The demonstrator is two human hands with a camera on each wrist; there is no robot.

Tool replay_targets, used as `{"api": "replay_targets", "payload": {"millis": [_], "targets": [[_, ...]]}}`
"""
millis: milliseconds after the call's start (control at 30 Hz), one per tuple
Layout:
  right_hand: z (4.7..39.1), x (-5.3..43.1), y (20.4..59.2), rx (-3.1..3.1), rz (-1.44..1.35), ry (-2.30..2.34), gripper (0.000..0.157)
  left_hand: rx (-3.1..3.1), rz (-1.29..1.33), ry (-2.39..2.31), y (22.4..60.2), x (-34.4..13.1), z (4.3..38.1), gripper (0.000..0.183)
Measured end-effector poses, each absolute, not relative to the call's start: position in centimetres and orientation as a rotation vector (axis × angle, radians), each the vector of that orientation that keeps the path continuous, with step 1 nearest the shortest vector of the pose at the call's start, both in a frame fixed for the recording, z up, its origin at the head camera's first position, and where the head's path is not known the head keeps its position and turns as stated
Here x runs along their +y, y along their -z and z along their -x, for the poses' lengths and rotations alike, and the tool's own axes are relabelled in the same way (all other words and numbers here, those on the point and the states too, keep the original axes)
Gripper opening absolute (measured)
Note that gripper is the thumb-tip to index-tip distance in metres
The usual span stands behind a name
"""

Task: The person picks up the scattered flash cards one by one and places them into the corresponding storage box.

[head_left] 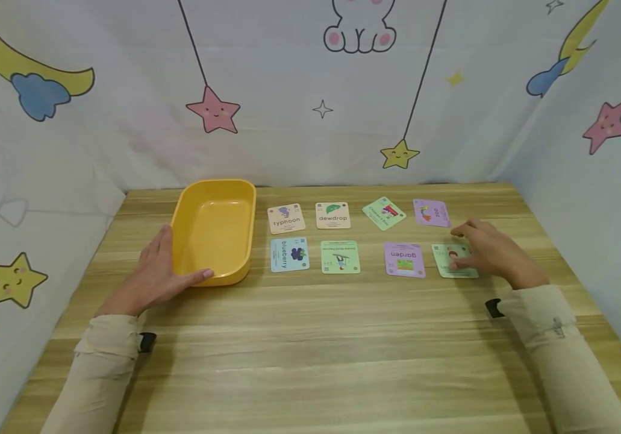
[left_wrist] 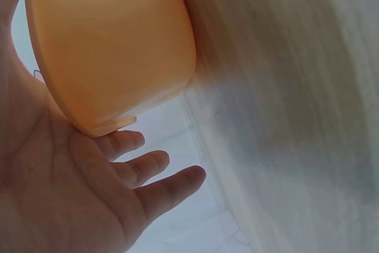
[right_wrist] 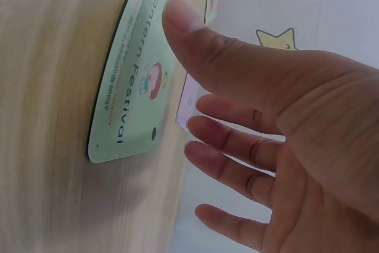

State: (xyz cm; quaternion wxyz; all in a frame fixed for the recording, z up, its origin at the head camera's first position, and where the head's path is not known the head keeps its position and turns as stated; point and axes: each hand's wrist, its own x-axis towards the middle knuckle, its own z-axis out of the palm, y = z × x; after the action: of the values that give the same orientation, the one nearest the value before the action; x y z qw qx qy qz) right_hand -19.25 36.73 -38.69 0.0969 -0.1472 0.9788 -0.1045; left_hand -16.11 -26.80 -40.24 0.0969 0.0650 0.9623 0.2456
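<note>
My left hand (head_left: 153,271) rests against the near left corner of a yellow plastic tub (head_left: 180,208). Its thumb lies along the near rim and its loosely straight fingers reach along the outer left wall; in the left wrist view the palm (left_wrist: 65,188) meets the tub's corner. At the right, my right hand (head_left: 491,250) hovers with thumb and fingers spread apart, holding nothing. Its thumb overlaps the green Lantern Festival card (right_wrist: 133,87), which lies flat on the table. Beyond the fingertips is the purple zoo card (head_left: 431,213).
Several more picture cards lie in two rows between the hands: typhoon (head_left: 286,219), dewdrop (head_left: 333,216), Children's Day (head_left: 384,213), blueberry (head_left: 290,254), a green card (head_left: 340,257) and purple garden (head_left: 405,260). A patterned white curtain (head_left: 288,144) encloses the wooden table (head_left: 310,349) at the back and sides.
</note>
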Motion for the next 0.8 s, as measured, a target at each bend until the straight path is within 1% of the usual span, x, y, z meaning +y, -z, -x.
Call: {"api": "replay_targets", "payload": {"millis": [167, 400, 800], "targets": [[19.5, 37.1, 39.3, 2.876, 0.446, 0.303, 0.078, 2.845, -0.197, -0.737, 40.1, -26.8, 16.1, 0.133], [19.8, 37.0, 39.5, 2.843, 0.418, 0.302, 0.071, 2.838, -0.200, -0.735, 40.1, -26.9, 16.1, 0.133], [20.9, 36.9, 39.1, 2.766, 0.341, 0.347, 0.064, 2.847, -0.207, -0.747, 40.0, -26.8, 16.2, 0.132]]}}
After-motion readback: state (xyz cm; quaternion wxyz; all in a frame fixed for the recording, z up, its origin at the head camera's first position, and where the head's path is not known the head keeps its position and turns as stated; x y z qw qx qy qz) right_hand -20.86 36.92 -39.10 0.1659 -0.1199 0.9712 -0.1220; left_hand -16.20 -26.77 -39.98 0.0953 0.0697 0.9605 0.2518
